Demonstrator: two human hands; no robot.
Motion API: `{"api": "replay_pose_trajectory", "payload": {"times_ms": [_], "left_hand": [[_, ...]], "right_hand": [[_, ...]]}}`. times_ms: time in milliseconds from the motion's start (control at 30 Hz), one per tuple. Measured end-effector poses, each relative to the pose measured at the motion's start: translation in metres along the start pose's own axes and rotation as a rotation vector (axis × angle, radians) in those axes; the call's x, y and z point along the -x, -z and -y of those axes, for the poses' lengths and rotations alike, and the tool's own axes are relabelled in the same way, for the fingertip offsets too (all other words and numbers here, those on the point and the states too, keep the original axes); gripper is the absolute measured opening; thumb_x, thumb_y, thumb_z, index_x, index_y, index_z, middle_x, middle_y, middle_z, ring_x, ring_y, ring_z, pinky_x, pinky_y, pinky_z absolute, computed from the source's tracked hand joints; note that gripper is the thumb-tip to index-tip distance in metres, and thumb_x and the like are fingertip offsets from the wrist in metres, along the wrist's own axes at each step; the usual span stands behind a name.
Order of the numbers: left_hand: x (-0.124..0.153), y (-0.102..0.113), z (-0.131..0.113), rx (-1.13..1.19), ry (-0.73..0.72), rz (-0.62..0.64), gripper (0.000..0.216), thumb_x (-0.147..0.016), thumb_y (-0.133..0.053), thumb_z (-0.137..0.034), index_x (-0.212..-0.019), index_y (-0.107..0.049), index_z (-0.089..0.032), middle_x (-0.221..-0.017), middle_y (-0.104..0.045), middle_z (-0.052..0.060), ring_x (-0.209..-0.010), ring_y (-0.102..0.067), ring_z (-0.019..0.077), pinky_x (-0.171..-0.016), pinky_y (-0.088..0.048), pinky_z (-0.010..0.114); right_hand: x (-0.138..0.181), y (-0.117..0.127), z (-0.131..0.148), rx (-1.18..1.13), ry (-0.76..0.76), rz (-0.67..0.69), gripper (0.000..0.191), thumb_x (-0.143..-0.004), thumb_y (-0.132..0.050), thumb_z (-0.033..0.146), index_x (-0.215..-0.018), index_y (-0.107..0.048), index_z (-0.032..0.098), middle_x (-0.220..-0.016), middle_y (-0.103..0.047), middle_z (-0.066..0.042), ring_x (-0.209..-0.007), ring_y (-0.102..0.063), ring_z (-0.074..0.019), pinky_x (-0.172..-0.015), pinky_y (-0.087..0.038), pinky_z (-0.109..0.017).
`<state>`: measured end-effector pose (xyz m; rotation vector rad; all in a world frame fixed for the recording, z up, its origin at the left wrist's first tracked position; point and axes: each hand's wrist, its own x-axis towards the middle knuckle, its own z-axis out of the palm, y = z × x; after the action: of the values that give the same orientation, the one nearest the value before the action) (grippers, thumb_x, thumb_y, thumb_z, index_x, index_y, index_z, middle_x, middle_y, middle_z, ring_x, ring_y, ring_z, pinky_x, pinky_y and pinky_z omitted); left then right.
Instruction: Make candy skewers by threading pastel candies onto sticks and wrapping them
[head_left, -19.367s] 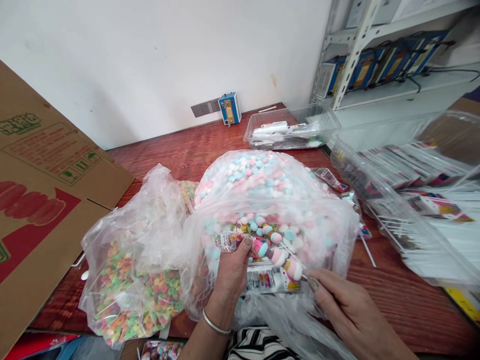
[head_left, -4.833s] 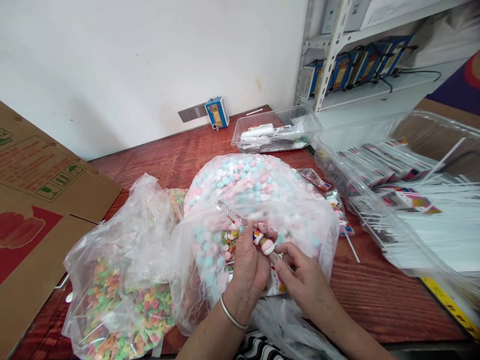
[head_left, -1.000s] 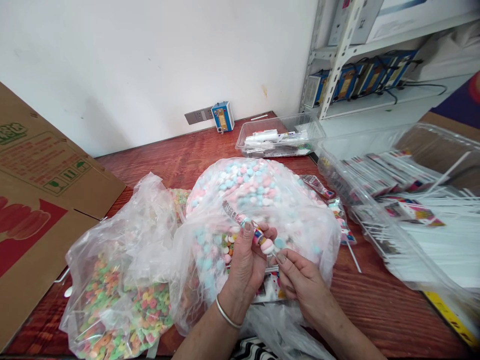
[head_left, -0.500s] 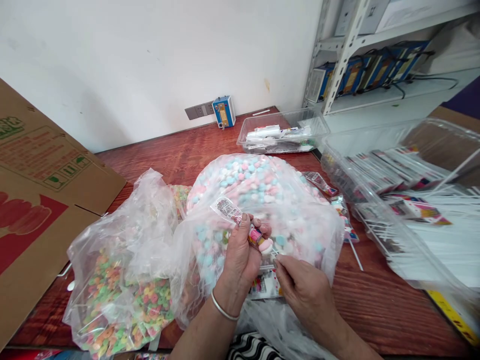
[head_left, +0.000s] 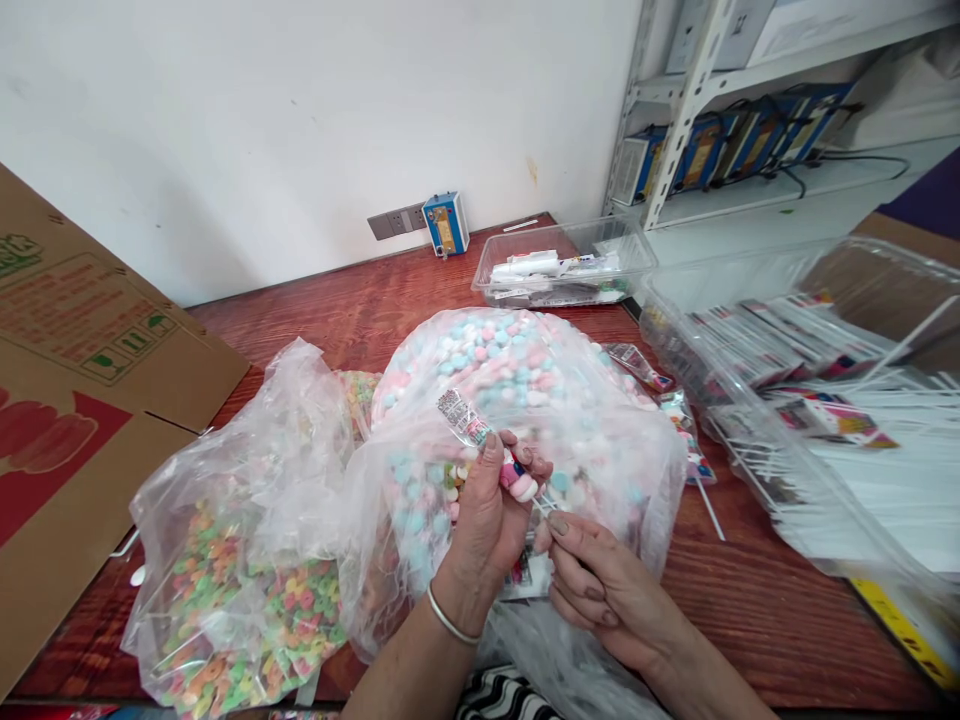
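Note:
My left hand is closed round a small printed clear wrapper with pink and white marshmallow candy in its lower end. The wrapper's flat top sticks out up and left past my thumb. From the candy a thin white stick runs down to the right, and my right hand pinches its lower end between thumb and forefinger. Both hands are over a big clear bag of pink, blue and white marshmallows. Part of another printed packet shows below my left hand.
A bag of colourful ring-shaped candies lies left, beside a cardboard box. At right a clear tray holds white sticks and printed wrappers. A smaller tray and a blue device are by the wall.
My left hand and the wrapper have shifted slightly right, and the wrapper has turned a little. The fingers of my right hand have loosened somewhat, with thumb and forefinger still at the stick.

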<state>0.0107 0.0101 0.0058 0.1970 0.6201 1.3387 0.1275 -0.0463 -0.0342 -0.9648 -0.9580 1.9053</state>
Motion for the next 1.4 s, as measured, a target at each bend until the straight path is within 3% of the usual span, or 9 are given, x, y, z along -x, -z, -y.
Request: {"api": "replay_pose_trajectory", "payload": {"times_ms": [133,267,367,567,733,900,1200,1300,1400], "left_hand": [[0.0,-0.005,0.001,-0.041,-0.017,-0.093,0.023,-0.08,-0.074,-0.035,-0.081,-0.061,-0.016,-0.074,-0.057,0.0,-0.069,-0.058,0.0108,-0.076,-0.053,0.027],[-0.001,-0.007,0.004,-0.056,-0.036,-0.206,0.021,-0.08,-0.074,-0.03,-0.079,-0.058,-0.016,-0.074,-0.059,0.0,-0.067,-0.058,0.0103,-0.069,-0.051,0.025],[0.0,-0.006,0.009,-0.065,-0.067,-0.189,0.022,-0.08,-0.073,-0.032,-0.078,-0.057,-0.016,-0.072,-0.057,-0.001,-0.065,-0.057,0.0095,-0.07,-0.05,0.024],[0.004,0.003,0.017,-0.15,0.023,-0.007,0.029,-0.081,-0.071,-0.044,-0.082,-0.061,-0.016,-0.072,-0.06,0.001,-0.074,-0.063,0.0151,-0.066,-0.049,0.024],[-0.003,0.011,0.005,-0.093,0.025,0.083,0.039,-0.077,-0.075,-0.043,-0.102,-0.066,-0.015,-0.095,-0.069,0.007,-0.09,-0.067,0.0214,-0.082,-0.053,0.034],[-0.009,0.008,-0.007,-0.003,-0.039,0.083,0.017,-0.08,-0.073,-0.026,-0.092,-0.065,-0.018,-0.08,-0.063,-0.001,-0.075,-0.063,0.0119,-0.09,-0.051,0.035],[-0.008,-0.005,0.002,-0.033,-0.026,-0.131,0.016,-0.083,-0.069,-0.027,-0.077,-0.058,-0.017,-0.072,-0.057,-0.003,-0.065,-0.059,0.0094,-0.066,-0.049,0.023],[-0.007,-0.006,0.009,-0.068,-0.093,-0.191,0.019,-0.082,-0.07,-0.029,-0.076,-0.058,-0.017,-0.07,-0.057,-0.003,-0.064,-0.058,0.0089,-0.07,-0.049,0.023],[-0.003,-0.004,0.016,-0.135,-0.11,-0.139,0.023,-0.084,-0.068,-0.033,-0.072,-0.057,-0.016,-0.068,-0.056,-0.002,-0.065,-0.057,0.0089,-0.069,-0.048,0.021]], "right_hand": [[-0.002,0.009,-0.004,0.895,0.592,-0.269,0.029,-0.098,-0.046,0.031,-0.1,-0.069,0.014,-0.055,-0.055,0.001,-0.047,-0.048,-0.0127,-0.051,-0.038,-0.026],[-0.004,0.016,-0.004,1.542,0.99,-0.363,0.03,-0.096,-0.045,0.01,-0.119,-0.065,0.008,-0.062,-0.065,-0.004,-0.057,-0.056,-0.0157,-0.061,-0.038,-0.031],[-0.007,0.012,-0.002,1.401,0.892,-0.368,0.026,-0.097,-0.045,0.015,-0.106,-0.068,0.01,-0.062,-0.064,-0.004,-0.056,-0.055,-0.0151,-0.059,-0.037,-0.03],[-0.01,-0.001,0.009,0.031,0.086,-0.094,0.038,-0.094,-0.046,0.052,-0.076,-0.056,0.02,-0.037,-0.028,0.012,-0.032,-0.018,-0.0072,-0.037,-0.024,-0.021],[-0.01,-0.002,0.012,-0.362,-0.074,-0.012,0.036,-0.085,-0.064,0.052,-0.077,-0.061,0.018,-0.034,-0.025,0.015,-0.031,-0.01,-0.0039,-0.035,-0.018,-0.019],[-0.01,-0.004,0.007,-0.219,-0.037,-0.027,0.038,-0.091,-0.054,0.055,-0.079,-0.059,0.019,-0.037,-0.023,0.015,-0.032,-0.01,-0.0052,-0.037,-0.021,-0.02],[-0.011,0.007,-0.001,1.612,1.008,-0.371,0.025,-0.096,-0.045,0.009,-0.107,-0.068,0.007,-0.065,-0.065,-0.005,-0.059,-0.054,-0.0168,-0.064,-0.036,-0.032],[-0.014,0.004,0.0,1.62,0.99,-0.378,0.026,-0.096,-0.044,0.009,-0.097,-0.069,0.008,-0.061,-0.063,-0.005,-0.056,-0.052,-0.0164,-0.061,-0.033,-0.032],[-0.017,0.0,0.005,1.149,0.702,-0.353,0.031,-0.098,-0.045,0.022,-0.073,-0.062,0.016,-0.057,-0.056,-0.001,-0.053,-0.048,-0.0136,-0.055,-0.031,-0.028]]}}
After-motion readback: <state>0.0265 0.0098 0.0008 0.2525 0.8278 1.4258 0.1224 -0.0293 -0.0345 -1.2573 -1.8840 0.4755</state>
